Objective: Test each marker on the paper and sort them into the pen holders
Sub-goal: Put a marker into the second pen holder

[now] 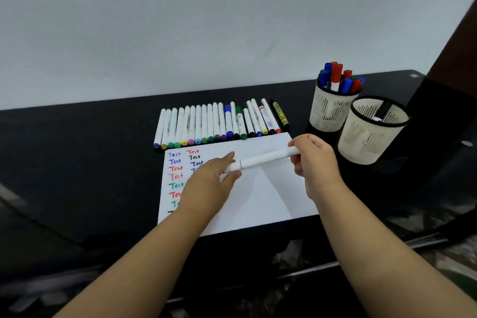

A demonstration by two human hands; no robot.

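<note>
A white marker [263, 160] is held level above the white paper [260, 201]. My right hand [313, 160] grips its right end, and my left hand [214, 178] pinches its left end between thumb and fingers. The paper carries two columns of the word "Test" in several colours, partly hidden by my left hand. Behind the paper lies a row of several markers [219, 122]. Two white mesh pen holders stand at the right: the far holder [331, 108] is full of red, blue and green markers, and the near holder [371, 131] has one dark marker in it.
Everything sits on a black table [77, 162] against a pale wall. A dark object [449, 111] rises at the far right beside the holders. The table's front edge runs below the paper.
</note>
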